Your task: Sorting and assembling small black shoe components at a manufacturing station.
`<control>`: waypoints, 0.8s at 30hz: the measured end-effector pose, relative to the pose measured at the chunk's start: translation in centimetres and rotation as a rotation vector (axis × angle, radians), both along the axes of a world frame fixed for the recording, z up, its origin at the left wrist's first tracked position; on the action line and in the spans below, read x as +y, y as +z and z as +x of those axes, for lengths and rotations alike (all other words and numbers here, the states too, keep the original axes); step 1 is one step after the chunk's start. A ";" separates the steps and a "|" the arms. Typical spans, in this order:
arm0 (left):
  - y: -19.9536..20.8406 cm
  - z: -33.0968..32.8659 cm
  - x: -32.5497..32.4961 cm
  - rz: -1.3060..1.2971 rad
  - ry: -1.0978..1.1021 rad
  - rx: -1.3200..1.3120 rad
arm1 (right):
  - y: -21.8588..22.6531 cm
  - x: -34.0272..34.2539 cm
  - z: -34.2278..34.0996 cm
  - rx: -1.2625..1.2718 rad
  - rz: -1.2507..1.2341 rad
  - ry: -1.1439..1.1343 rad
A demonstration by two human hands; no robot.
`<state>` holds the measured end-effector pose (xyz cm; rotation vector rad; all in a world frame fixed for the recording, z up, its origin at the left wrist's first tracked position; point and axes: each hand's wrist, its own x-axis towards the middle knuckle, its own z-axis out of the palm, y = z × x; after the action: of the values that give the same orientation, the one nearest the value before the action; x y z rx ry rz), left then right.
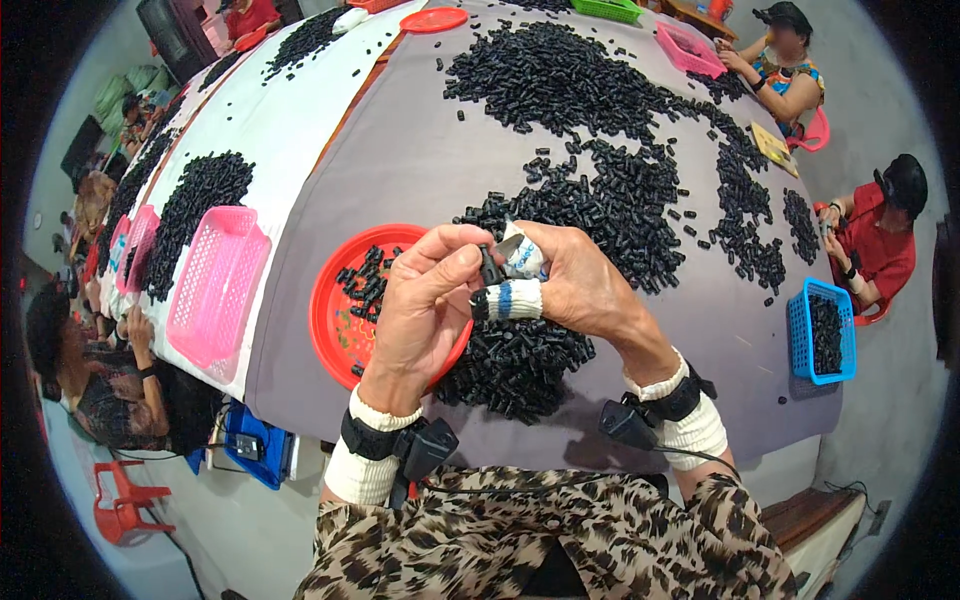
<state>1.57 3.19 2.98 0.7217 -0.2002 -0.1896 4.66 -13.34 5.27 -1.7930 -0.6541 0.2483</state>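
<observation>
Print top point(430, 535) nearest; L hand point(425, 300) pinching blk part point(490, 266) at fingertips, R hand point(585, 285) gripping wht-wrapped blade point(509, 246) just beside. Part prob. light, stiff, slick; hold sides, clear of edge.

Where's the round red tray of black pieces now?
In the head view, the red tray sits left of centre on the grey cloth, partly hidden by the left hand, beside a loose black pile.

Grey wall point(892, 95), red plastic chair point(140, 494)
</observation>
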 end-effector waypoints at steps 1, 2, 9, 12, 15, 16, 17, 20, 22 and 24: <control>0.1 0.0 -0.1 0.003 0.002 0.003 | 0.0 -0.2 -0.1 0.001 0.001 -0.004; 0.2 0.0 -0.2 0.006 0.004 0.006 | 0.0 -0.3 -0.3 -0.024 0.013 -0.028; 0.3 -0.2 -0.5 0.076 0.027 0.050 | 0.3 -0.4 -0.9 -0.097 0.080 -0.127; 0.4 -0.2 -0.8 0.074 0.049 -0.023 | -0.2 -0.7 -0.7 -0.071 0.121 -0.110; -0.2 0.1 -0.6 0.093 0.040 -0.046 | -0.6 -0.8 -0.7 -0.035 0.157 -0.096; -0.3 0.2 -0.7 0.070 0.034 -0.049 | -0.8 -0.8 -0.7 -0.027 0.172 -0.091; -0.3 0.1 -0.7 0.047 0.029 -0.052 | -0.8 -0.7 -0.8 -0.022 0.173 -0.091; -0.2 0.2 -1.1 0.051 0.050 -0.030 | -0.9 -0.9 -1.0 -0.067 0.134 -0.134; -0.3 0.4 -1.4 0.030 0.034 -0.021 | -1.1 -1.1 -1.0 -0.038 0.158 -0.150; -0.5 0.5 -1.5 0.010 0.021 -0.012 | -1.3 -1.2 -1.1 -0.069 0.142 -0.164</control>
<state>2.08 1.66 2.47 0.7347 -0.2034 -0.1665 3.59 -14.53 3.94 -1.7131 -0.5558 0.0279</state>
